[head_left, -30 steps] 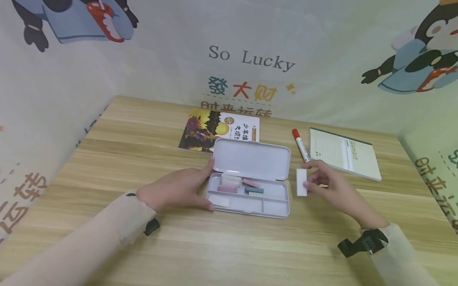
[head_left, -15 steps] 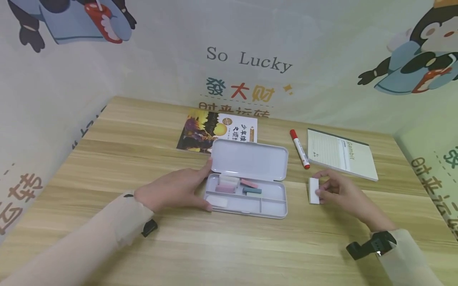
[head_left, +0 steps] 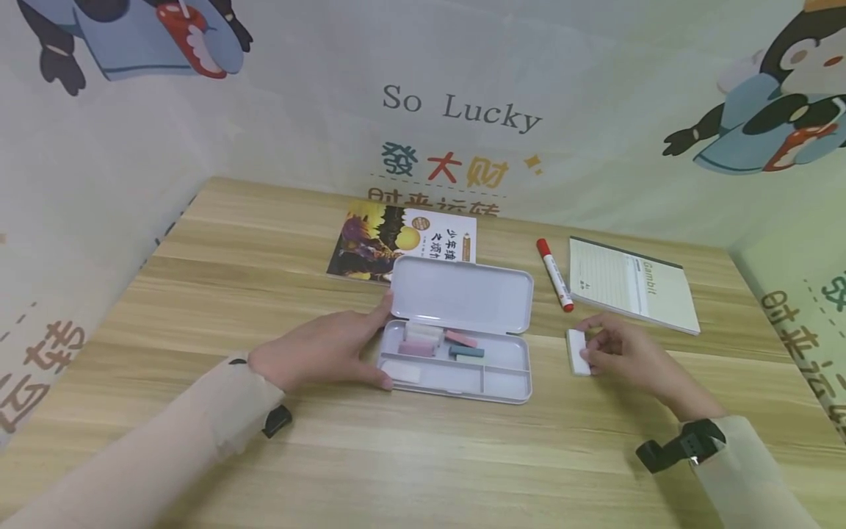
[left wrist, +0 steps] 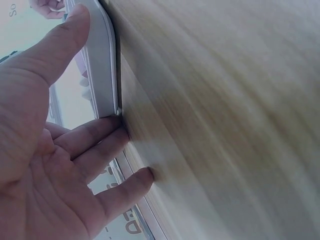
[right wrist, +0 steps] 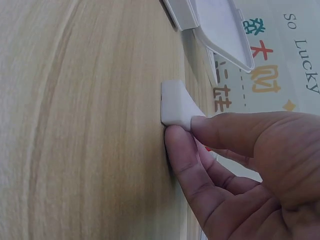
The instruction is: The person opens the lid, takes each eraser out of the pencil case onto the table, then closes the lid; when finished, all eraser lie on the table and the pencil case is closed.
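Note:
A white eraser (head_left: 578,353) is pinched between the thumb and fingers of my right hand (head_left: 617,349), low at the tabletop right of the case. In the right wrist view the eraser (right wrist: 179,105) lies at the wood surface, its near end between thumb and fingertip. My left hand (head_left: 324,349) spans the left end of an open white pencil case (head_left: 463,294), thumb at the front corner and fingers toward the hinge. The left wrist view shows that thumb on the case's rim (left wrist: 100,60). Inside the case are pink pieces (head_left: 418,348), blue-grey pieces (head_left: 466,352) and whitish pieces (head_left: 402,372).
Behind the case a picture book (head_left: 370,242) lies partly covered by its lid. A red-capped marker (head_left: 555,275) and a notepad (head_left: 634,283) lie at the back right of the wooden table (head_left: 423,463). A printed curtain (head_left: 304,95) stands behind.
My right hand has moved right and toward me with the eraser, which has tipped from standing to lying flatter. The left hand stays on the pencil case.

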A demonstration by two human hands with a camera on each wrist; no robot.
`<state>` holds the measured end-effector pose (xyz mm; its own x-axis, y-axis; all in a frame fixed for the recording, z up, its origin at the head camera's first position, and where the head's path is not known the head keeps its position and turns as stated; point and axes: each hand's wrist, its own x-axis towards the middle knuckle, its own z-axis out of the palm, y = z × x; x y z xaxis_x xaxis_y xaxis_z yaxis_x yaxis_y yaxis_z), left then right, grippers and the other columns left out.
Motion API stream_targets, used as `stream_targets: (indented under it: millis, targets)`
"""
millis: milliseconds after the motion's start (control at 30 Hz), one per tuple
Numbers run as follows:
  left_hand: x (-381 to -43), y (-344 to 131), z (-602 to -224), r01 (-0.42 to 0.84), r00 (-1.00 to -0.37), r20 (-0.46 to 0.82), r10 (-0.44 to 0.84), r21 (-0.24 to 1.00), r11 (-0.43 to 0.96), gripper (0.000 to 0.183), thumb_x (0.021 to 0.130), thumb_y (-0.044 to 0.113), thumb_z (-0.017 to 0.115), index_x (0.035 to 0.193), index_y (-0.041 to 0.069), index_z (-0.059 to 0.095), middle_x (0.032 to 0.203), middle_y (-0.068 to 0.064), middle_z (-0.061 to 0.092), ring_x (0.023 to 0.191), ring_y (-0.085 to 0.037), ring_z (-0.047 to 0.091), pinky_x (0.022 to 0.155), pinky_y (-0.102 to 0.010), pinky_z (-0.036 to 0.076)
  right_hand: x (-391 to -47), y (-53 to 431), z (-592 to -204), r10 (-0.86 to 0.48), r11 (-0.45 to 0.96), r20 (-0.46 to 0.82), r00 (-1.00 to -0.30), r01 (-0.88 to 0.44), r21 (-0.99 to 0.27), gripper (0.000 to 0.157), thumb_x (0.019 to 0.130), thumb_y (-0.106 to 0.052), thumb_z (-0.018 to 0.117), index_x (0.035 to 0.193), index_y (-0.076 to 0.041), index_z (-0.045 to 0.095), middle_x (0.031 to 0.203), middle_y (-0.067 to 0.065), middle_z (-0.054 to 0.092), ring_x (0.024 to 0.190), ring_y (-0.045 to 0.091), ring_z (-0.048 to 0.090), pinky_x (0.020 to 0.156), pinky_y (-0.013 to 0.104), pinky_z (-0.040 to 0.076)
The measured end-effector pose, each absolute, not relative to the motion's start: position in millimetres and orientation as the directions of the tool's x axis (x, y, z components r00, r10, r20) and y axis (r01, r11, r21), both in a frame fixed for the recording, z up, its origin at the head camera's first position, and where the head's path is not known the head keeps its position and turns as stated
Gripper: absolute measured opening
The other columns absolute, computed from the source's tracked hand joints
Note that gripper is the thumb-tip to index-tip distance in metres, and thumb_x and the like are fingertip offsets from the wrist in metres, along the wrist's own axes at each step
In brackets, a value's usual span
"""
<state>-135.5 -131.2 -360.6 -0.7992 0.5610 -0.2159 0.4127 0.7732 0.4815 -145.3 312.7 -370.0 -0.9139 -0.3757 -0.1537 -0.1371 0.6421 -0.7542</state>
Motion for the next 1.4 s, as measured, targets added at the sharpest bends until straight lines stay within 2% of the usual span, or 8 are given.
stream_targets:
  millis: [267,567,800,967,1100,1233,1400]
  targets:
    - [-135,-132,-360,0.399,-0.802,-0.225,0.554,0.489,0.776,0.127,0.083,0.055,0.084,0.168,0.005,0.004,0.151,-0.021,0.059,0.136,-0.031,0.062,0.119,-0.049,0.048,-148,311,-368,-0.378,0.655,-0.187,-0.907,-0.120,-0.746,0.039,0.099,0.004,0.062,0.135,0.016,0.054,0.101,0.019,0.066,0.079,0.002,0.064,0.071,0.022,0.064]
    - [-135,-133,-360,0.393,-0.805,-0.225,0.549,0.492,0.777,0.127,0.083,0.053,0.084,0.168,0.005,0.004,0.152,-0.022,0.058,0.137,-0.033,0.061,0.120,-0.049,0.047,-150,306,-365,-0.362,0.710,-0.181,-0.915,-0.145,-0.689,0.041,0.099,0.000,0.065,0.136,0.013,0.055,0.103,0.021,0.068,0.083,0.008,0.064,0.069,0.021,0.063]
    - [-137,-131,-362,0.405,-0.798,-0.226,0.558,0.485,0.775,0.126,0.084,0.055,0.083,0.168,0.004,0.005,0.150,-0.022,0.060,0.136,-0.034,0.062,0.119,-0.050,0.048,-145,295,-353,-0.371,0.785,0.005,-0.929,-0.316,-0.533,0.027,0.098,-0.005,0.069,0.123,0.007,0.066,0.090,0.009,0.071,0.079,0.006,0.061,0.063,0.020,0.056]
    - [-136,-131,-361,0.398,-0.800,-0.235,0.552,0.481,0.781,0.126,0.084,0.056,0.083,0.168,0.005,0.004,0.153,-0.022,0.057,0.139,-0.035,0.059,0.121,-0.051,0.046,-143,267,-350,-0.481,0.725,0.130,-0.867,-0.476,-0.498,0.015,0.096,-0.001,0.071,0.111,0.001,0.071,0.094,0.005,0.074,0.086,0.013,0.068,0.072,0.024,0.062]
    - [-135,-131,-359,0.386,-0.802,-0.247,0.544,0.480,0.788,0.127,0.084,0.056,0.082,0.168,0.007,0.002,0.156,-0.022,0.053,0.142,-0.036,0.056,0.123,-0.051,0.044,-141,241,-350,-0.612,0.634,0.167,-0.773,-0.606,-0.480,0.018,0.093,0.004,0.072,0.110,-0.001,0.073,0.101,0.007,0.077,0.089,0.018,0.073,0.079,0.030,0.065]
    - [-135,-131,-358,0.389,-0.801,-0.250,0.544,0.475,0.790,0.126,0.084,0.056,0.082,0.168,0.006,0.002,0.155,-0.022,0.054,0.141,-0.036,0.057,0.122,-0.051,0.044,-138,218,-350,-0.687,0.601,0.126,-0.716,-0.657,-0.456,0.022,0.096,-0.001,0.071,0.118,-0.005,0.074,0.105,0.004,0.075,0.094,0.015,0.070,0.084,0.032,0.064]
    - [-135,-130,-358,0.386,-0.800,-0.251,0.546,0.481,0.787,0.126,0.084,0.055,0.083,0.169,0.007,0.002,0.155,-0.021,0.055,0.140,-0.034,0.058,0.122,-0.051,0.045,-137,196,-350,-0.713,0.620,0.047,-0.700,-0.660,-0.425,0.025,0.100,-0.010,0.069,0.124,-0.010,0.074,0.110,0.000,0.074,0.095,0.010,0.064,0.082,0.030,0.060]
